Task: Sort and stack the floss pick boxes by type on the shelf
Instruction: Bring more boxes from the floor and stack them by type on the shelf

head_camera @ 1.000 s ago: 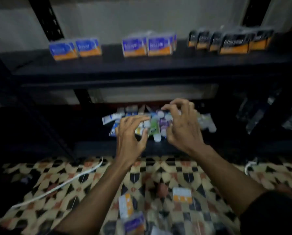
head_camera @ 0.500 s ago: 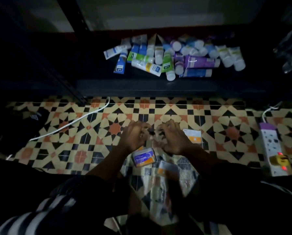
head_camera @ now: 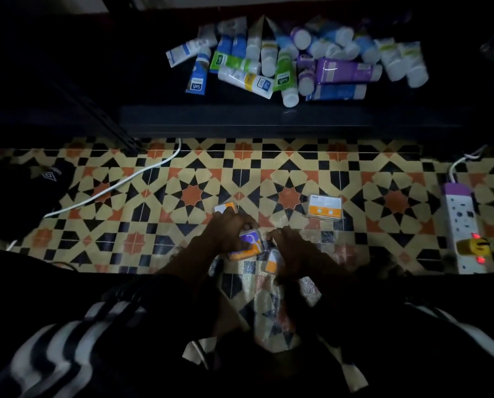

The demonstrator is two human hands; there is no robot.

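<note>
Nearest, low over the tiled floor [head_camera: 191,196], the step in hand is judged to be the gathering of loose boxes. A purple-and-orange floss pick box [head_camera: 247,246] is gripped by the left hand [head_camera: 228,234], fingers curled over its top. Just beside it an orange-and-white box [head_camera: 273,261] is held by the right hand [head_camera: 296,251]; in the dim light the exact hold cannot be told. A third box [head_camera: 225,208] lies at the left fingertips, and a fourth box [head_camera: 325,207] lies apart to the right.

Farther out a white cable [head_camera: 110,185] and a power strip [head_camera: 461,222] are seen. Farthest, the lower shelf [head_camera: 268,122] carries a heap of tubes [head_camera: 283,61] and no floss pick boxes.

Next, the remaining boxes would need collecting, the labels matching by type, and the lot lifting to the shelf.
</note>
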